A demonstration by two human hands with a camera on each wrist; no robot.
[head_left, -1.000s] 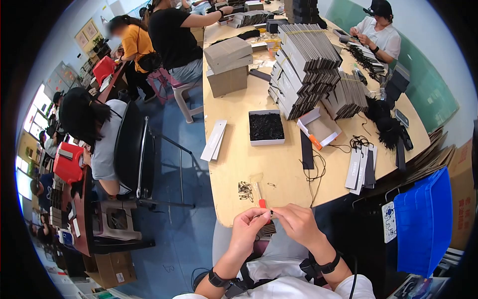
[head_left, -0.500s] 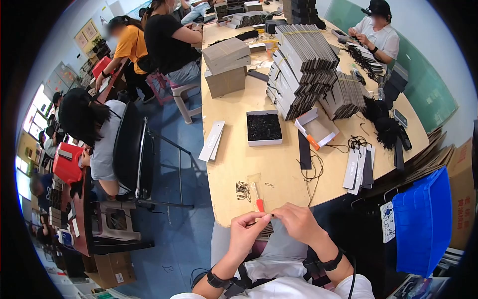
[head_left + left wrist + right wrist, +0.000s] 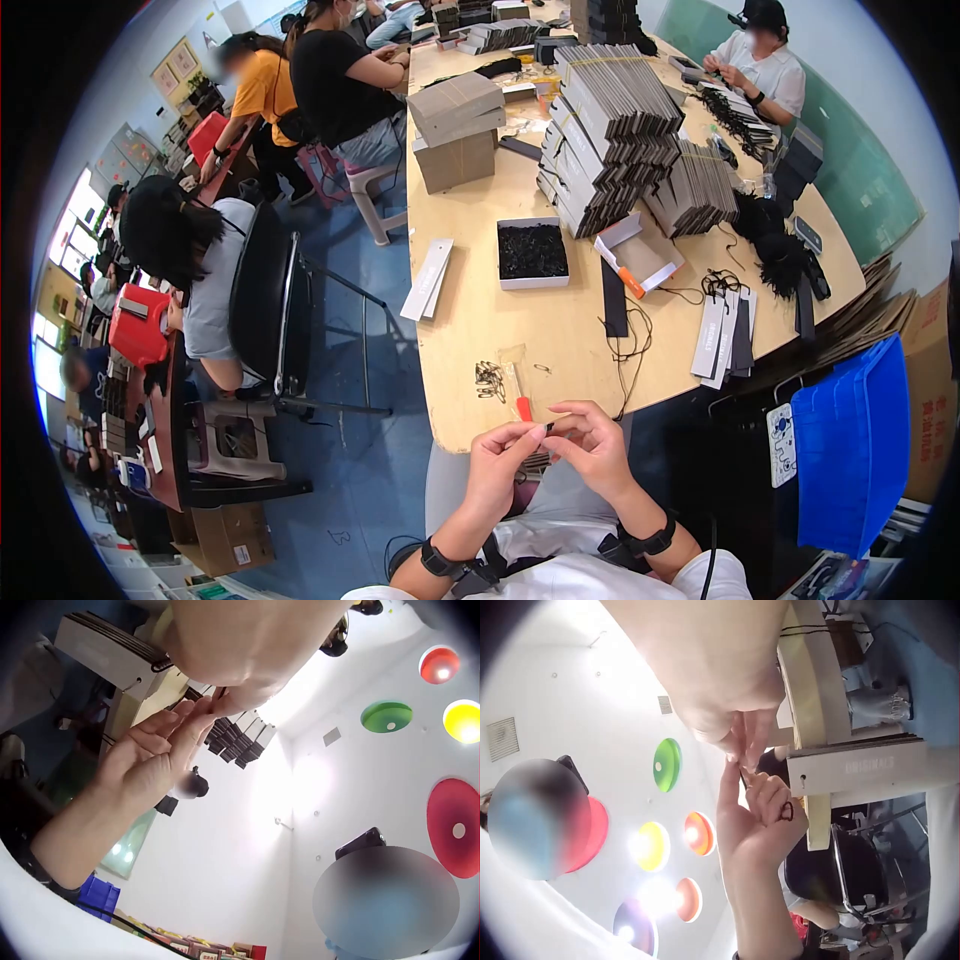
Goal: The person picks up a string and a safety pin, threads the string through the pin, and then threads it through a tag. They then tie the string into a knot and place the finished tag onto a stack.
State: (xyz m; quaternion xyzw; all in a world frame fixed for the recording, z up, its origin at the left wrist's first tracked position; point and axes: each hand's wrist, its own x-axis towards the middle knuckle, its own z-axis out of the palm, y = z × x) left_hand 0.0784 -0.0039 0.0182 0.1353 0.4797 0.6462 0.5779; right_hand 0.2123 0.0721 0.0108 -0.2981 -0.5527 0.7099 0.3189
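Observation:
Both hands meet over the lap at the table's near edge. My left hand (image 3: 497, 468) pinches a small black piece (image 3: 548, 428) between thumb and forefinger; its exact kind is too small to tell. Thumb and fingertips of my right hand (image 3: 597, 455) pinch at the same piece from the other side. In the right wrist view a thin dark bit (image 3: 743, 778) shows at the fingertips, and a black loop (image 3: 787, 811) sits by the left hand's curled fingers. A stack of pale tags (image 3: 862, 769) printed "ORIGINALS" lies below the hands, mostly hidden in the head view.
Just ahead lie a heap of black pins (image 3: 489, 380), one loose pin (image 3: 542, 368) and a red-ended tool (image 3: 523, 407). Farther up are a white box of black bits (image 3: 533, 283), two loose tags (image 3: 428, 280) and tall bundled tag stacks (image 3: 610, 130). A blue bin (image 3: 850, 450) stands right.
My right hand has turned so more of its palm side shows, its fingers lifting and spreading. The left hand keeps its pinch in nearly the same place.

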